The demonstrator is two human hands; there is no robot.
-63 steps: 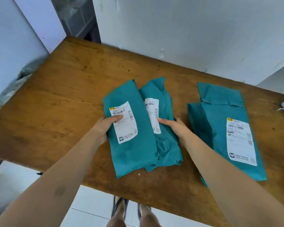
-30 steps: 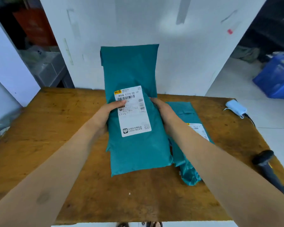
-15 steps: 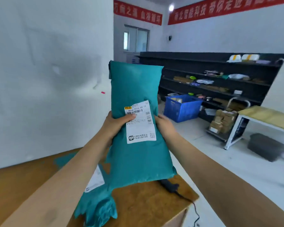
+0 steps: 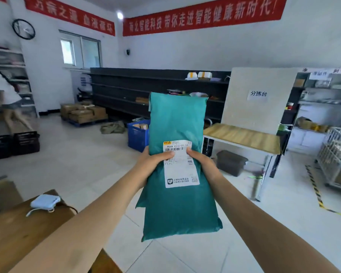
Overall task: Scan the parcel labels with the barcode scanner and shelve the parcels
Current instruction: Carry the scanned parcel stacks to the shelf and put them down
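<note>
A teal parcel bag (image 4: 176, 123) stands upright in the air in front of me, held from both sides. My left hand (image 4: 153, 161) grips its left edge, thumb across the white label (image 4: 180, 170). My right hand (image 4: 202, 161) grips the right edge, thumb on the label's barcode strip. Long dark shelves (image 4: 126, 89) run along the far wall behind the parcel, with a few items on them. The barcode scanner is out of view.
The wooden table's corner (image 4: 14, 229) is at lower left with a small white device (image 4: 45, 201) on it. A blue crate (image 4: 138, 137), stacked cartons (image 4: 83, 113), a sorting table (image 4: 242, 137), a grey bin (image 4: 231, 162) and a wire cart (image 4: 337, 160) stand around the tiled floor. A person (image 4: 6, 101) is at far left.
I have lifted the parcel off the table with both hands and turned right, away from the table, so the room and its shelves have come into view. The other parcels and scanner have dropped out of sight.
</note>
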